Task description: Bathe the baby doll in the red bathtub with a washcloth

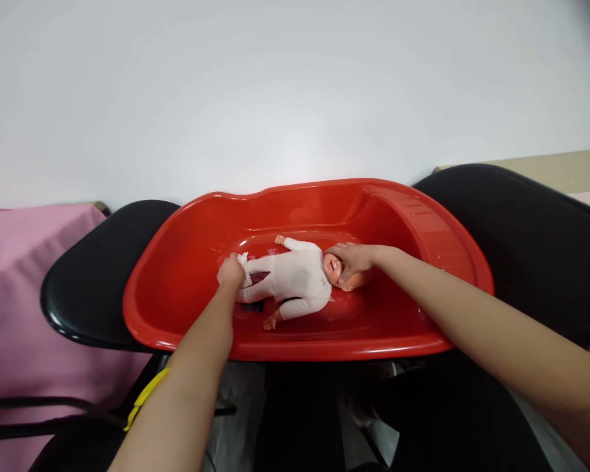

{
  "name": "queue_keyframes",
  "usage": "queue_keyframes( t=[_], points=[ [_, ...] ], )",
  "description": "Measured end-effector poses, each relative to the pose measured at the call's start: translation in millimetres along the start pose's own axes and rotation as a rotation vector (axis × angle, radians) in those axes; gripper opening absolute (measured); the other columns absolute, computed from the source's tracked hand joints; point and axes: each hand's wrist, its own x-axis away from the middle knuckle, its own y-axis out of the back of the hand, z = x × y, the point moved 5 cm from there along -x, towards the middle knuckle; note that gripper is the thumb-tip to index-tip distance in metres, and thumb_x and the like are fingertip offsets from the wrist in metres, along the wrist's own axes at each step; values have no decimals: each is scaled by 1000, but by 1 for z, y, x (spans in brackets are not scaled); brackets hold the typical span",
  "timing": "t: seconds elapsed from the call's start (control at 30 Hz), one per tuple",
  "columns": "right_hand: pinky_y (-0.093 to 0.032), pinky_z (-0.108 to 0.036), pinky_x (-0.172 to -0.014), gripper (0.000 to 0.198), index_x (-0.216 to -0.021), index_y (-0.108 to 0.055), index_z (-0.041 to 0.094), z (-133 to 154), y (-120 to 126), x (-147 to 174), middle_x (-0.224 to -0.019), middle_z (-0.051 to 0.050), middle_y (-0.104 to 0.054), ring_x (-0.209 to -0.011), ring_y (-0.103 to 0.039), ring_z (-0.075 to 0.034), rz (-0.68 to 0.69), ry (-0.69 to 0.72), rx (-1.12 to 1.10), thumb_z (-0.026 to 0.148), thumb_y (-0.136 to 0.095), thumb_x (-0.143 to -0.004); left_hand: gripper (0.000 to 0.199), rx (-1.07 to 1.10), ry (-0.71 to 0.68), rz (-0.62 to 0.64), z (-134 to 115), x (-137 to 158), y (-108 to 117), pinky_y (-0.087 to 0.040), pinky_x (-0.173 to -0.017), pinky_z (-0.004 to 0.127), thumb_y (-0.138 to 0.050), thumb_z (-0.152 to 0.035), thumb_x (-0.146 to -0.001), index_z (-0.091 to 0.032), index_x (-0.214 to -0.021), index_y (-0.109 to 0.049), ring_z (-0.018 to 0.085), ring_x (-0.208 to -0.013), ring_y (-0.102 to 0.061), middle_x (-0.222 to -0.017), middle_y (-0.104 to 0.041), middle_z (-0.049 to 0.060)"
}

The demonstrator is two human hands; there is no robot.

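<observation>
Stretching bare forearms [191,380] over a red tub [324,349], with a white-clothed doll [295,275] lying face up inside. Clasping its head [331,267] with right hand [356,258] curved partway round; gripping bunched white fabric [246,270] below its legs [261,264] with left hand [231,269] curled tight.

Both arms are bare along their visible length, the left forearm [184,387] and the right forearm [452,308] smooth and slim, narrowing evenly towards the wrists and broadening towards the elbows. The left hand [231,271] and the right hand [354,259] are bare too, with slender fingers, the finer detail blurred. Along the outer edge of the left forearm shows a narrow, bright yellow strip [146,398], slightly wavy in outline; whether it is worn cannot be told
</observation>
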Motion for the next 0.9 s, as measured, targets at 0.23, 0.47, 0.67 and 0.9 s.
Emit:
queue_keyframes(
  t=[0.23, 0.47, 0.67, 0.9],
  points=[
    [-47, -45, -103, 85, -133, -57, 34, -5, -2, -3, -136, -8, -59, -129, -54, -38, 8, 6, -9, 65, -84, -58, 39, 210, -240, -220, -66, 10, 31, -49, -105, 39, -36, -34, -107, -23, -137, -59, 26, -126, -62, -138, -66, 9],
    [-47, -45, -102, 88, -137, -55, 32, -2, -2, 0, -135, -10, -60, -127, -55, -38, -1, 0, -15, 61, -84, -59, 48, 94, -921, -19, -163, 58, -6, -34, -122, 33, -41, -33, -106, -17, -150, -52, 22, -142, -48, -153, -56, 9],
    [-47, -45, -103, 91, -140, -53, 31, -3, -2, 1, -135, -11, -59, -126, -55, -37, 4, -6, -11, 61, -83, -59, 57, 54, -919, 84, -152, 55, -50, -31, -124, 42, -42, -47, -106, -19, -155, -48, 28, -148, -41, -161, -46, 12],
    [-45, -45, -106, 95, -143, -51, 32, -11, -7, -5, -136, -10, -58, -126, -55, -37, -8, 3, 11, 63, -84, -60, 56, 45, -802, 99, -126, 28, -61, -32, -122, 43, -40, -48, -106, -22, -155, -46, 27, -145, -43, -160, -48, 8]
  ],
)
